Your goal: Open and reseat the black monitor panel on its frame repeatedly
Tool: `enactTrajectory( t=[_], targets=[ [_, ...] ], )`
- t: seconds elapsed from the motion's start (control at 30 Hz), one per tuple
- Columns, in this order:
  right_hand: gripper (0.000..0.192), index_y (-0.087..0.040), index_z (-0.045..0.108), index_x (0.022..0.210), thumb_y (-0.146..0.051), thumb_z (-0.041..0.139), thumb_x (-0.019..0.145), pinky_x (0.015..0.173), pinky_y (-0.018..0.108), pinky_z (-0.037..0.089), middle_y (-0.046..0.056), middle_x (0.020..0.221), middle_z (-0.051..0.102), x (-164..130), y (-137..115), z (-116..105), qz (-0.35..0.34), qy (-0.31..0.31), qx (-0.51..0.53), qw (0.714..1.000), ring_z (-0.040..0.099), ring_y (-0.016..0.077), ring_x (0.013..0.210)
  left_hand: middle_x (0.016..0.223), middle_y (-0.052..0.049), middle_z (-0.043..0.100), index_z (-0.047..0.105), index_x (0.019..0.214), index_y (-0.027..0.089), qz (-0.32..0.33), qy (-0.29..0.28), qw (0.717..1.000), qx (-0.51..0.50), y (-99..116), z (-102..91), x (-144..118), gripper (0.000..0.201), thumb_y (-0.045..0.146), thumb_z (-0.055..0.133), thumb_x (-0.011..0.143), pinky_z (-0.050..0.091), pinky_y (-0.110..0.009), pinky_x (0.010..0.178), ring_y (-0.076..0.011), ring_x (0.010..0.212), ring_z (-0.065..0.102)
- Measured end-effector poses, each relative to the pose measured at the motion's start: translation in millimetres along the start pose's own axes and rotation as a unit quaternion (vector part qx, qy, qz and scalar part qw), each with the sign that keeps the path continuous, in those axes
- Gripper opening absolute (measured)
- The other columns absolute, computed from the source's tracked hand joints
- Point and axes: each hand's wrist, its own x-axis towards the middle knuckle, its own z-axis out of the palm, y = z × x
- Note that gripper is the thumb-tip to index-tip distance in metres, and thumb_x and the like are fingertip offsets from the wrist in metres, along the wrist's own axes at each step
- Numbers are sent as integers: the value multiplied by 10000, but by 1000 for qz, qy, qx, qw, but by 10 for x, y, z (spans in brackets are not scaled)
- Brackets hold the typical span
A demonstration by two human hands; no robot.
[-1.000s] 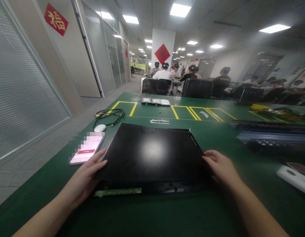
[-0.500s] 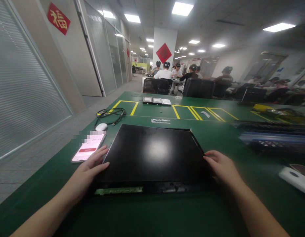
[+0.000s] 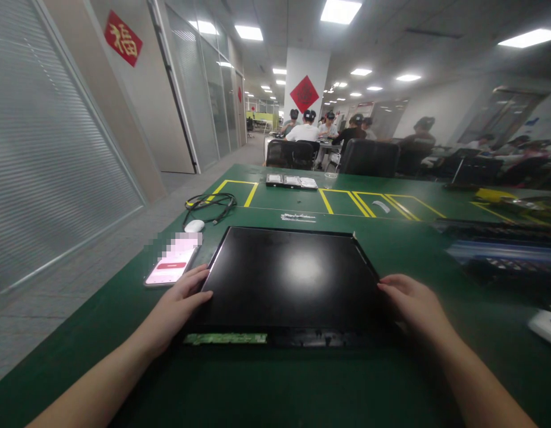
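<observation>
Centrally, a black screen (image 3: 297,279) lies face up on a green table (image 3: 302,386), a black frame (image 3: 367,252) showing along its edges and a green strip (image 3: 226,339) along its near side. The hands are apart, each clamped on the screen: the left hand (image 3: 179,303) at its left edge, thumb over the top, and the right hand (image 3: 413,303) pinching its right edge.

Left of the screen lie a phone (image 3: 172,264), a white mouse (image 3: 194,226) and, farther off, a coiled black cable (image 3: 213,205). Just beyond the screen are pale scraps (image 3: 298,217); past those, yellow tape (image 3: 251,193) outlines boxes on the tabletop near a row of three flat boxes (image 3: 292,181).

Well beyond the screen, people (image 3: 306,132) sit near black chairs (image 3: 371,157), before a white pillar (image 3: 308,62) with a red diamond sign (image 3: 304,96). Far left of the screen runs a wall with blinds (image 3: 38,172) above grey carpet (image 3: 119,232).
</observation>
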Motion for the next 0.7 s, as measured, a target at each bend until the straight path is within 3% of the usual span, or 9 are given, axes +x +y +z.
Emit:
enactTrajectory(
  t=[0.27, 0.7],
  targets=[
    [314, -230, 734, 844, -496, 632, 712, 605, 344, 488, 54, 764, 776, -23, -83, -14, 8, 9, -19, 1000, 704, 255, 688, 1569, -110, 463, 759, 1098, 232, 3, -6, 999, 47, -24, 4, 19, 489, 411, 732, 644, 295, -484, 1168, -356, 1456, 359],
    [296, -253, 745, 784, -503, 621, 687, 620, 354, 482, 45, 784, 780, -61, -153, -37, -6, 23, -47, 999, 705, 271, 739, 1548, -99, 490, 760, 1097, 234, -10, -12, 997, 74, 4, 16, 20, 463, 434, 708, 683, 302, -474, 1161, -360, 1429, 402]
  ],
)
